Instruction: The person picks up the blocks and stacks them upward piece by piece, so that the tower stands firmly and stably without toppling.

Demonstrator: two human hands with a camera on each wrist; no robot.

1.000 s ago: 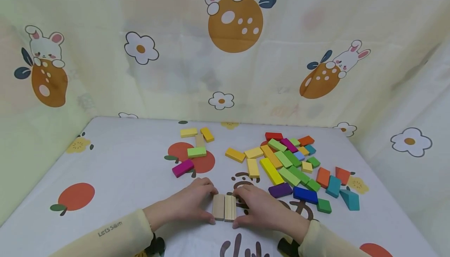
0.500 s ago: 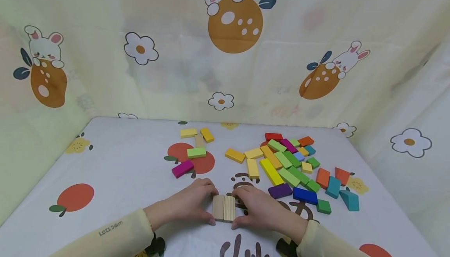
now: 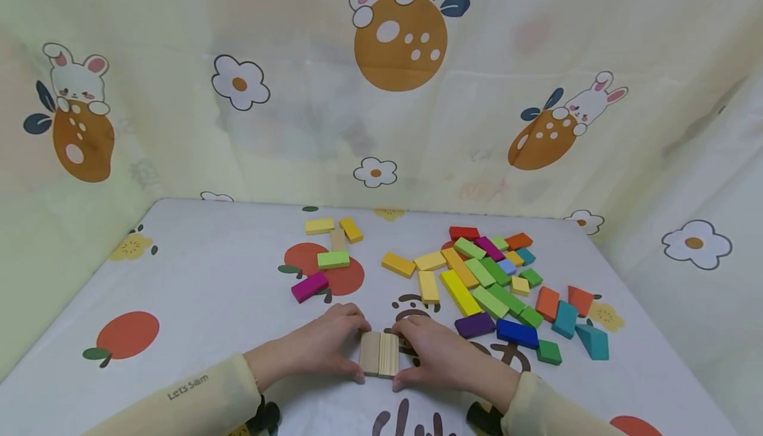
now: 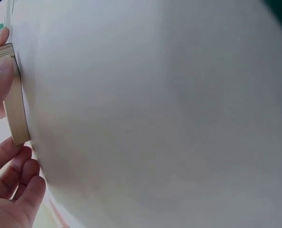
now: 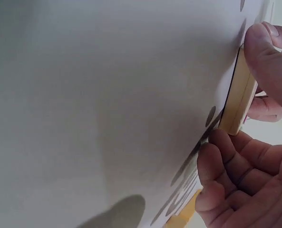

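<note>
Two natural wooden blocks lie lengthwise side by side at the front middle of the table in the head view: a plain-faced block (image 3: 370,354) on the left and a block with striped grain (image 3: 389,355) on the right. My left hand (image 3: 322,343) grips the plain one from its outer side, thumb at the near end and fingertips at the far end. Mirroring it, my right hand (image 3: 450,356) holds the striped one by its two ends. Up close, the plain block's edge (image 4: 18,114) shows in the left wrist view and the striped block's side (image 5: 237,99) in the right wrist view.
Many coloured blocks, such as a purple one (image 3: 475,324), a dark blue one (image 3: 517,332) and a yellow one (image 3: 460,291), are spread right of and beyond my right hand. Past my left hand lie a magenta block (image 3: 310,287) and a light green block (image 3: 333,259).
The right hand has shifted slightly left with the striped block, and the narrow gap between the two wooden blocks has closed. The left hand stays nearly still.
</note>
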